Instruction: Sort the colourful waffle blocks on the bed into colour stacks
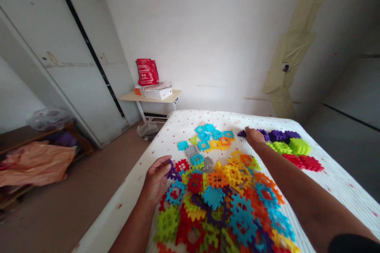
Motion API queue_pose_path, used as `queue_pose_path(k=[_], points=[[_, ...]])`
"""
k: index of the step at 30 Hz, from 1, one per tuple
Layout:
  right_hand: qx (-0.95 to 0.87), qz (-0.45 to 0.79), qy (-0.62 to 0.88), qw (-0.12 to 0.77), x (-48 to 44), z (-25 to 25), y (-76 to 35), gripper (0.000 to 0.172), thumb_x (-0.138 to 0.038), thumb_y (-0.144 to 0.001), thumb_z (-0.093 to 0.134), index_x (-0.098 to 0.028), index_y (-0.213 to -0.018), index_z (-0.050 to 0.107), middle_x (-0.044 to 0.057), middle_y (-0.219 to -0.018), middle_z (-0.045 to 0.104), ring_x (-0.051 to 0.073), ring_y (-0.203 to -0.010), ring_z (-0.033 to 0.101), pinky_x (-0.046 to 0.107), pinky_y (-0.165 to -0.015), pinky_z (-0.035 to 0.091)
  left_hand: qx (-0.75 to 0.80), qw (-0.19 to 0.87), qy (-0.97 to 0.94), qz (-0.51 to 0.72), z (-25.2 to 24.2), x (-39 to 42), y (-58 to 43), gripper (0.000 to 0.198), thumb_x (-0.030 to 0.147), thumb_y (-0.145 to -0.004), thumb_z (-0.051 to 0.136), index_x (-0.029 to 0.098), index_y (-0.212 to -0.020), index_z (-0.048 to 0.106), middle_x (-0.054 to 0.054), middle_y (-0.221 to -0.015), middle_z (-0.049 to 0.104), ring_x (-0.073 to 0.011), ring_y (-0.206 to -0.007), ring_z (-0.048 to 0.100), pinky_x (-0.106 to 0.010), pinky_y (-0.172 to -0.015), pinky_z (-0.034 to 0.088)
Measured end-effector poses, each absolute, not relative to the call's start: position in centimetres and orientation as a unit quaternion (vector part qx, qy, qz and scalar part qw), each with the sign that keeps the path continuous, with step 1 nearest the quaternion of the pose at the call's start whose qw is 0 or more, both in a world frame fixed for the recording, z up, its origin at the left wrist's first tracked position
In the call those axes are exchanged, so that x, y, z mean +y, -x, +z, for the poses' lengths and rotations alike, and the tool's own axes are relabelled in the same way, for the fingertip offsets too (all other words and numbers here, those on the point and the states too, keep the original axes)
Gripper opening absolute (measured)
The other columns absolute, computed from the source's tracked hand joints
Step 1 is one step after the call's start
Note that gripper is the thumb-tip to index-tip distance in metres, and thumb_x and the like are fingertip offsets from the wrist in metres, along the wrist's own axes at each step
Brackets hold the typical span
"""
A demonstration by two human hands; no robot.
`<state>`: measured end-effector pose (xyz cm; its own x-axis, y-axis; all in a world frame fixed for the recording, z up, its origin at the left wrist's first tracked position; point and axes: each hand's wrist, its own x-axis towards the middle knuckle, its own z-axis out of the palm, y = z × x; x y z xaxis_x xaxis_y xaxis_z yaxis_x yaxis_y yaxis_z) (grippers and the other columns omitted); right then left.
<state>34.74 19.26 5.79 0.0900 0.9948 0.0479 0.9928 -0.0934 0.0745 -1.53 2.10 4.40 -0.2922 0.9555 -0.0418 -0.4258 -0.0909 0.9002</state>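
Observation:
My left hand (156, 178) pinches a purple building tile (173, 172) at the left edge of a loose heap. That heap mixes toothed plastic tiles in several colours, among them a blue tile (213, 197) and an orange tile (217, 179). Across the bed, my right hand (254, 136) is closed on a purple tile (242, 133), at the left end of a row of purple stacks (277, 135). In front of that row lie green stacks (299, 146) and red stacks (311, 163).
A white bed (160, 158) with small red marks bears all the tiles. Beyond it stand a small table (127, 96), a red bag (147, 72) and a white box (160, 93). A wardrobe (74, 47) is on the left, and a taped wall socket (285, 67) is at the back right.

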Motion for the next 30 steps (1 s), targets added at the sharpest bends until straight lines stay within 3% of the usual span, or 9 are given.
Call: queue_pose_path(k=[4, 7, 10, 13, 17, 23, 30], points=[[0.681, 0.073, -0.729, 0.007, 18.0, 7.6, -33.3, 0.028, -0.012, -0.088, 0.039, -0.011, -0.113, 0.053, 0.020, -0.101, 0.063, 0.025, -0.090, 0.064, 0.030, -0.069, 0.045, 0.447, 0.504, -0.308, 0.672, 4.5, 2.0, 0.9, 0.032, 0.022, -0.055, 0.076, 0.014, -0.084, 0.066, 0.001, -0.070, 0.063, -0.0091, -0.061, 0.055, -0.021, -0.059, 0.044], [0.726, 0.059, -0.683, -0.052, 16.2, 9.5, -31.0, 0.027, -0.015, -0.085, 0.045, -0.014, -0.110, 0.056, 0.016, -0.102, 0.064, 0.021, -0.090, 0.062, 0.028, -0.073, 0.044, 0.454, 0.509, -0.317, 0.659, 4.8, 2.0, 0.3, 0.028, 0.022, -0.055, 0.076, 0.015, -0.079, 0.063, 0.003, -0.064, 0.061, -0.0074, -0.053, 0.051, -0.019, -0.051, 0.038], [0.799, -0.088, -0.571, -0.164, 13.9, 10.8, -27.7, 0.018, -0.020, -0.081, 0.050, -0.018, -0.092, 0.065, 0.005, -0.088, 0.067, 0.014, -0.078, 0.061, 0.022, -0.069, 0.044, 0.441, 0.508, -0.341, 0.657, 5.0, 1.8, -0.5, 0.022, 0.021, -0.057, 0.074, 0.016, -0.072, 0.058, 0.003, -0.066, 0.062, -0.0067, -0.051, 0.050, -0.019, -0.049, 0.036], [0.799, -0.303, -0.458, -0.246, 11.5, 11.1, -24.6, 0.018, -0.026, -0.080, 0.050, -0.015, -0.079, 0.064, 0.000, -0.070, 0.063, 0.008, -0.053, 0.055, 0.019, -0.053, 0.042, 0.439, 0.492, -0.374, 0.652, 4.9, 1.5, -1.0, 0.020, 0.021, -0.061, 0.072, 0.016, -0.071, 0.055, -0.002, -0.080, 0.067, -0.0134, -0.068, 0.060, -0.025, -0.065, 0.046], [0.766, -0.454, -0.362, -0.277, 9.4, 10.7, -22.0, 0.020, -0.033, -0.073, 0.059, -0.014, -0.075, 0.064, -0.002, -0.063, 0.059, 0.007, -0.050, 0.050, 0.018, -0.049, 0.040, 0.466, 0.398, -0.471, 0.634, 4.9, 0.7, -1.4, 0.014, 0.023, -0.065, 0.069, 0.017, -0.071, 0.058, -0.006, -0.089, 0.068, -0.0196, -0.087, 0.062, -0.032, -0.082, 0.046], [0.810, -0.402, -0.346, -0.251, 7.6, 10.7, -21.0, 0.009, -0.019, -0.067, 0.065, -0.016, -0.075, 0.068, -0.004, -0.064, 0.060, 0.007, -0.055, 0.048, 0.016, -0.051, 0.037, 0.479, 0.260, -0.590, 0.596, 5.3, -0.2, -2.0, 0.003, 0.024, -0.069, 0.064, 0.021, -0.068, 0.063, -0.008, -0.092, 0.069, -0.0229, -0.093, 0.062, -0.036, -0.089, 0.046], [0.886, -0.282, -0.305, -0.207, 6.9, 10.5, -21.7, 0.016, -0.013, -0.071, 0.065, -0.018, -0.086, 0.068, -0.002, -0.072, 0.065, 0.008, -0.061, 0.054, 0.016, -0.058, 0.038, 0.479, 0.210, -0.642, 0.560, 5.4, -0.4, -2.2, 0.004, 0.022, -0.067, 0.065, 0.024, -0.068, 0.067, -0.007, -0.090, 0.070, -0.0227, -0.091, 0.063, -0.035, -0.090, 0.045]])
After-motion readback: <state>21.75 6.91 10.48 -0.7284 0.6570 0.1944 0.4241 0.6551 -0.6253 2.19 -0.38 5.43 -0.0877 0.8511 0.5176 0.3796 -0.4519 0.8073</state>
